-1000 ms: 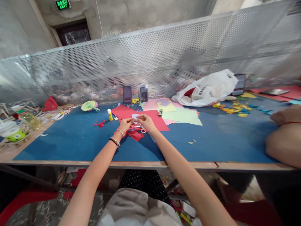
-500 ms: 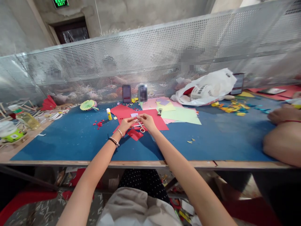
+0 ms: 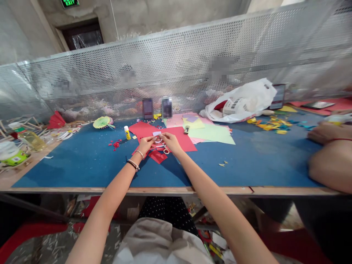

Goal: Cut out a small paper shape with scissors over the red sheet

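My left hand [image 3: 146, 143] and my right hand [image 3: 169, 142] meet over a red paper sheet [image 3: 181, 138] on the blue table [image 3: 90, 161]. Both pinch a small white strip of paper [image 3: 158, 138] between their fingertips, the strip curled into a loop. Small scissors [image 3: 165, 149] lie just below my right hand. A folded red paper piece [image 3: 157, 156] lies near my left wrist, which wears bead bracelets.
A yellow glue stick [image 3: 127, 132] stands left of the red sheet. Pink, yellow and green sheets [image 3: 211, 134] lie to the right, a white plastic bag [image 3: 244, 101] behind them. A neighbour's arm [image 3: 330, 165] rests at right. A perforated metal screen [image 3: 176, 66] backs the table.
My hands have kept pinching the white strip and shifted slightly; the strip now curls into a small loop between the fingertips. The neighbour's hand at right moved a little.
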Tool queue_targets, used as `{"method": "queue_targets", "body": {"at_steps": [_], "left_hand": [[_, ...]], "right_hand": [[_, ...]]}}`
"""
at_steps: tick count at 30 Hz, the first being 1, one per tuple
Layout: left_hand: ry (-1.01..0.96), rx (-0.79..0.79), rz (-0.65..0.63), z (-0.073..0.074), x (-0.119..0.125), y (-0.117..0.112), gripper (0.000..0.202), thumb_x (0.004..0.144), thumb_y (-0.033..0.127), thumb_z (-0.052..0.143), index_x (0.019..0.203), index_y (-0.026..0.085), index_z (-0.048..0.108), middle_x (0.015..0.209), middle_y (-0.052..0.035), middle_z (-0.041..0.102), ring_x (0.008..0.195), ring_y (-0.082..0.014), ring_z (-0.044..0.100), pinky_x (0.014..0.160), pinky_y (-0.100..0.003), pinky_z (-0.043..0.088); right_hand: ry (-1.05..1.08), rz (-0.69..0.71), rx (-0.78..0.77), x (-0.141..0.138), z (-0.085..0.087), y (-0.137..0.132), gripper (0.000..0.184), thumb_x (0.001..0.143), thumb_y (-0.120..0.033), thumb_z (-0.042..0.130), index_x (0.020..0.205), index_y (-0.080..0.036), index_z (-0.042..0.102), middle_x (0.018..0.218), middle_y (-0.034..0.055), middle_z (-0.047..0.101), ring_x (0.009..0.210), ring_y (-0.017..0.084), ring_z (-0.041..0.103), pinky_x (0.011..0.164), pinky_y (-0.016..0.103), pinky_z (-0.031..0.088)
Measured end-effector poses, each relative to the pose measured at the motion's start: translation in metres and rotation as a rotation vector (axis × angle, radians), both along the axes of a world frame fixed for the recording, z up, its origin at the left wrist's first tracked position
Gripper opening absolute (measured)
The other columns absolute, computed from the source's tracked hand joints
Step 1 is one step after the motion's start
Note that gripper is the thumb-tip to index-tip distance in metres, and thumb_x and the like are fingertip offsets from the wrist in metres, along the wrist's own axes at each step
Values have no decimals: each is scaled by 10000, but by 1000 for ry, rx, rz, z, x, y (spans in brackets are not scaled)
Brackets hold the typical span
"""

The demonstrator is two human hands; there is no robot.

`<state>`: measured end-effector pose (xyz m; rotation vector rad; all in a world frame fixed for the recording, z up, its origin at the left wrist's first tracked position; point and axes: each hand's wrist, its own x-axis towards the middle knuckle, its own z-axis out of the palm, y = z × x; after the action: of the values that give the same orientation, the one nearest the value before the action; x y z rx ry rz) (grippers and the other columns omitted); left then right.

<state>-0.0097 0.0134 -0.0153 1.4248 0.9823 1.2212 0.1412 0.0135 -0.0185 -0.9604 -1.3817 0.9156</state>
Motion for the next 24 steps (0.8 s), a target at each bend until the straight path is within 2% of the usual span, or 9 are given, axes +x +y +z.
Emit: {"method": "queue_targets", "body": {"at_steps": [5,14,24], "left_hand": [[60,-13,54,3,0,-4,366,710,392,709,943,110,716,898,-110,719,723,-161,644,637,-260,488],[72,17,50,8,3,-11,415,716,483,680,888,105,704,841,-99,710,695,-157,631,612,-248,466],[39,64,81,3,3,-4,404,685,505,683,796,116,699,785,-91,706,675,-167,631,674,-293,485]], "right_hand": [[21,37,6,0,-2,2,284,738,-447,615,793,-171,654,738,42,704,685,170,644,644,279,490],[-25,34,29,1,-6,4,281,757,-443,581,782,-176,662,743,36,699,685,166,635,647,277,480],[-114,31,46,2,-8,6,286,785,-438,547,830,-185,673,769,32,699,692,170,623,631,275,474]]}}
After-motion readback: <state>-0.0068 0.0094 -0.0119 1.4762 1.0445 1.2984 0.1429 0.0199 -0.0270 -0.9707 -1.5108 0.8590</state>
